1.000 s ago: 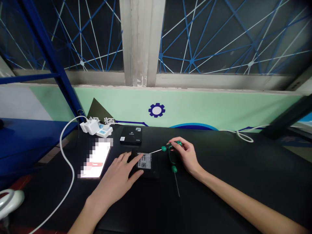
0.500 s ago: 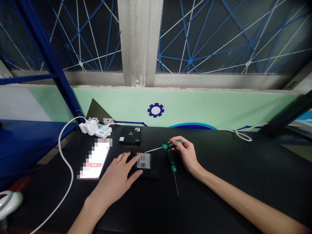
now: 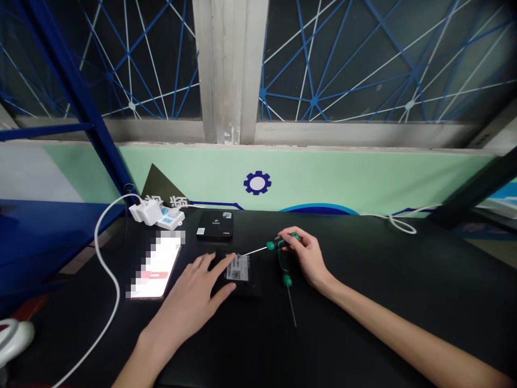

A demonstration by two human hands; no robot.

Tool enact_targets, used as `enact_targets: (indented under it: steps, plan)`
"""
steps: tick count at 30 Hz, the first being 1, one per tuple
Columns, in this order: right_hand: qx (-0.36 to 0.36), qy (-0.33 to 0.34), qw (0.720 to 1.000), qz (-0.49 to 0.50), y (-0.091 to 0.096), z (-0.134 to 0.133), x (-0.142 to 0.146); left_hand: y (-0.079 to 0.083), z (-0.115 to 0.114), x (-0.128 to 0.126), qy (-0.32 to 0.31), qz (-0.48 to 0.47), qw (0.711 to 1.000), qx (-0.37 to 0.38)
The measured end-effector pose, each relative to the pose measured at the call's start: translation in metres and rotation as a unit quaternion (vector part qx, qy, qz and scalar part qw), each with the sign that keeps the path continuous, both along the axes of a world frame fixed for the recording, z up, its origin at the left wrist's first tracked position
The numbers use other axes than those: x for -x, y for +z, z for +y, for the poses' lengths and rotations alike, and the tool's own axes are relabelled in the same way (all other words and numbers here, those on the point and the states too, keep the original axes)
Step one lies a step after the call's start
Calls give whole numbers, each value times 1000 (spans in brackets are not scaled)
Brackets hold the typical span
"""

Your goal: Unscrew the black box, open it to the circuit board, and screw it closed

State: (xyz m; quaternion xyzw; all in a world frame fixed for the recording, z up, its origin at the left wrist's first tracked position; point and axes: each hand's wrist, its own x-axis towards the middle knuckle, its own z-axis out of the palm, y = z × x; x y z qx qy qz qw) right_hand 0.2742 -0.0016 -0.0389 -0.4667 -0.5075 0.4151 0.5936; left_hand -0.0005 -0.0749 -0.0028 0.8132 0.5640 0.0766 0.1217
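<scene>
My left hand lies with fingers spread on a flat black electronic device, whose white barcode label faces up. My right hand holds a green-handled precision screwdriver by the handle. Its thin steel shaft reaches left, and the tip is at the device's upper edge, near the label's corner. Right below that hand, a second green-handled screwdriver lies on the black tabletop. My left fingers hide the device's left part.
A black box lies beyond the device. To the left are a smartphone with a lit, pixelated screen, a white charger, a white power strip and a white cable. A blue shelf stands at far left.
The screwdriver tip has shifted slightly left, to the label's upper corner. My hands otherwise stay nearly still, and the whole scene drifts slightly left in view.
</scene>
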Motion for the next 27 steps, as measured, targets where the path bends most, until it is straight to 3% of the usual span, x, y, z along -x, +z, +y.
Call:
enact_targets:
  steps: [11, 27]
  plan:
    - [-13, 26, 999, -20, 3, -2, 2, -4, 1, 2, -13, -3, 1000, -20]
    - [-9, -21, 1000, 13, -1, 1, -2, -4, 1, 1, -5, -10, 1000, -18]
